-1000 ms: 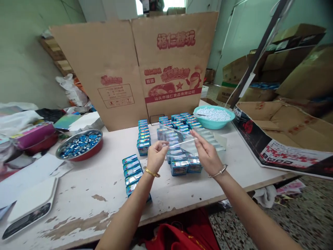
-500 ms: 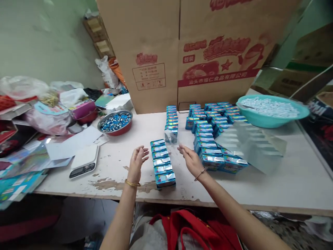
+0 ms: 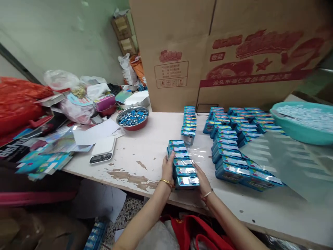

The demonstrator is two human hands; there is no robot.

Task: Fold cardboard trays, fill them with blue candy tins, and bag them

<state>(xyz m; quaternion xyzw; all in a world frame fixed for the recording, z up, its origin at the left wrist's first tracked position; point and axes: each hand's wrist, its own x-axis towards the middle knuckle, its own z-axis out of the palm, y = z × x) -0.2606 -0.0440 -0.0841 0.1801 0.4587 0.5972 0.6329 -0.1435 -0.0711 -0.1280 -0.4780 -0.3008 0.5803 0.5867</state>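
A short row of small blue boxes (image 3: 185,162) stands on the white table near its front edge, their tops shiny. My left hand (image 3: 168,169) lies along the row's left side, fingers against the boxes. On the opposite side my right hand (image 3: 203,178) presses in, its fingertips partly hidden behind the boxes. Between them the two hands hold the row, which still seems to rest on the table. Just behind is a narrower row of like boxes (image 3: 189,125). A sheet of clear film (image 3: 201,152) lies beside the held row.
More blue boxes (image 3: 229,149) fill the table's right side, partly under a translucent sheet (image 3: 283,163). A turquoise basin (image 3: 293,126) of small white pieces stands beyond. Leftward are a metal bowl (image 3: 135,127) of blue pieces and a white scale (image 3: 104,147). A large carton (image 3: 171,99) blocks the back.
Both hands have closed in from beside the short row and now touch its sides. The view has swung left, so everything appears farther right.
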